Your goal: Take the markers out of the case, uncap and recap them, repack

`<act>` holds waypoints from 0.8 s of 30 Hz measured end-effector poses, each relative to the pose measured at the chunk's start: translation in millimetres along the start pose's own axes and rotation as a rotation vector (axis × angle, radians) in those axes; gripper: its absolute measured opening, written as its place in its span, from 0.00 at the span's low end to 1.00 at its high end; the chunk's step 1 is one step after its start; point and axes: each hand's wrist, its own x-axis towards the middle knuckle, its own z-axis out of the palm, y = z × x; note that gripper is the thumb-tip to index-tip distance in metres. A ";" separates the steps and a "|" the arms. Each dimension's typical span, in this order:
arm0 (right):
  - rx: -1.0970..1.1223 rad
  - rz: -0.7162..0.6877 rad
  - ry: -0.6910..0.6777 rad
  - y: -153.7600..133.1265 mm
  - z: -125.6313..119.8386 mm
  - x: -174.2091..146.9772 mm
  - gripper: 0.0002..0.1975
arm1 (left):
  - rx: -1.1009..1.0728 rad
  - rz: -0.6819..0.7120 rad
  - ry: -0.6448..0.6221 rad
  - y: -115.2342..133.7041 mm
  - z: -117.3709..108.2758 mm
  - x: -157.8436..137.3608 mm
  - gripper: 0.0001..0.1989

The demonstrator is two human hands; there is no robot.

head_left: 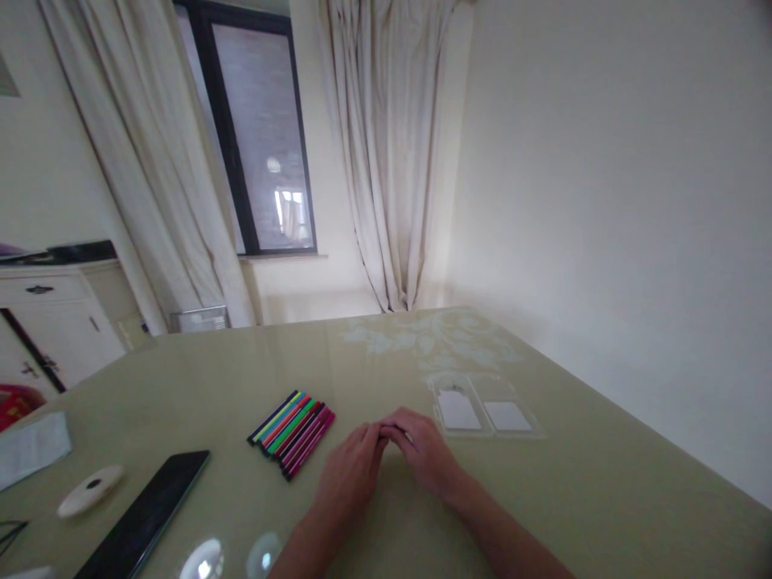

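Observation:
My left hand (pixel 355 465) and my right hand (pixel 422 454) rest together on the table, their fingertips meeting. Fingers on both are closed and pressed against each other, with no object showing between them. Just left of my left hand lies a row of coloured markers (pixel 292 433), side by side and slanted, in blue, yellow, green, red, black and magenta. Beyond my right hand, a little to its right, is a flat clear plastic case (pixel 476 408) with two sections, each showing a white rectangle.
A black tablet or phone (pixel 148 515) lies at the front left, near a white oval object (pixel 90 490) and a pale cloth (pixel 33 450). The greenish table (pixel 241 362) runs along a white wall (pixel 615 201). Curtains (pixel 392 153) and a window stand behind.

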 end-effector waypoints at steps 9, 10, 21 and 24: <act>-0.133 0.138 0.332 44.4 -23.3 0.4 0.11 | -0.008 -0.164 -0.026 -28.1 -8.2 3.7 0.18; -0.205 0.129 0.302 47.3 -18.9 1.1 0.10 | 0.003 -0.137 -0.048 -30.0 -6.1 4.1 0.17; -0.875 0.159 -0.089 40.6 8.9 25.5 0.12 | -0.172 -0.043 -0.133 -37.0 -14.5 0.5 0.08; -0.857 0.153 -0.021 43.4 6.9 20.6 0.14 | -0.148 -0.107 -0.076 -43.8 -21.4 0.4 0.10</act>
